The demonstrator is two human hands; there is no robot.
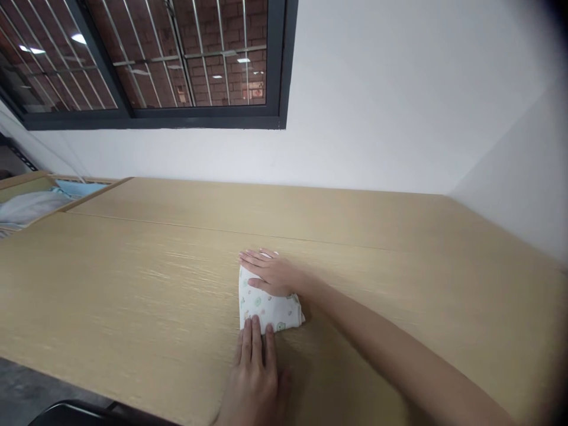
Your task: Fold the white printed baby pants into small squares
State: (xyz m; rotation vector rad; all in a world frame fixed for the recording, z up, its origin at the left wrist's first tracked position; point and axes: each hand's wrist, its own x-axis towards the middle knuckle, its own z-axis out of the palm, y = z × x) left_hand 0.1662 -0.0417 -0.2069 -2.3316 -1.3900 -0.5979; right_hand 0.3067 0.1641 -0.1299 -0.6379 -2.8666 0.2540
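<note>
A white cloth (265, 306) with a small coloured print lies folded flat on the wooden tabletop (155, 290). My right hand (273, 273) rests palm down across its far part, fingers stretched out toward the left. At the near edge, the fingertips of my left hand (255, 367) touch the cloth, with the fingers extended away from me. Neither hand is wrapped around anything. Some of the cloth's far edge is hidden under my right hand.
A box (91, 195) with pale and blue fabric inside stands at the left end. Behind the table rises a white wall (364, 94) with a barred window (186, 118). A black chair back (75, 411) shows below the table's front edge.
</note>
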